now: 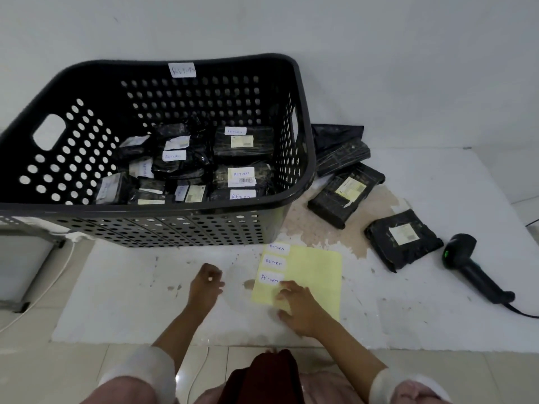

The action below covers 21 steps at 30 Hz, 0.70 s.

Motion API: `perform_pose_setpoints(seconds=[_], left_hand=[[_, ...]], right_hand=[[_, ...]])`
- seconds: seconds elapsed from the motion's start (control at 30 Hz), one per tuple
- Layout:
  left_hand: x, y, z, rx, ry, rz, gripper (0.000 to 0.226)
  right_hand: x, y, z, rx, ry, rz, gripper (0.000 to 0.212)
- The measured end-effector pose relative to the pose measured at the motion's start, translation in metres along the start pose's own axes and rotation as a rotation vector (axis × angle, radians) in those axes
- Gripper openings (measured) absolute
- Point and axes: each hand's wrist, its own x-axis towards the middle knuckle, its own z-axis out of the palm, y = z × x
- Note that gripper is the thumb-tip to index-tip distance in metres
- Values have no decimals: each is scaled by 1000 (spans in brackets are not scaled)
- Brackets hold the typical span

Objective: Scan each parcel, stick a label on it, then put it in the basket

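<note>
right hand lies on the near left corner of the yellow label sheet, fingers bent down onto the backing just below the nearest "return" label; whether a label is already pinched cannot be told, blur hides the fingertips. left hand hovers just left of the sheet, fingers loosely curled, holding nothing. three labels run in a column up the sheet's left edge, long axis pointing away from the person toward the basket. judgement: peel goes with the right hand, left free to steady the sheet. unlabelled parcels lie further right, nearer the right hand, with the scanner beyond them at the mat's right side. bare mat between sheet and parcels gives room. basket stands far left, already holding labelled parcels.
</note>
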Motion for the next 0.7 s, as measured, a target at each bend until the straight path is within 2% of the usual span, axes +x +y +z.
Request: perform_pose_setpoints(seconds=[0.13,0.23,0.3,0.43,0.5,0.57,0.7], left_hand=[[-12,10,38,379,-15,237,15],[-27,26,71,455,-60,387,20],[-34,38,88,531,-95,478,21],[-41,66,113,681,-136,618,26],[-44,76,123,750,-143,665,29],[-49,84,136,828,-156,706,36],[-54,90,160,875,-329,733,52]], right_hand=[[2,-9,-18,342,264,38,34],[3,-19,-34,751,396,146,18],[3,-18,-43,914,448,190,15],[-8,-3,-61,1049,551,283,22],[-15,6,-67,1064,582,312,30],[-22,18,-71,1038,643,330,29],[-39,53,-82,1031,800,430,24]])
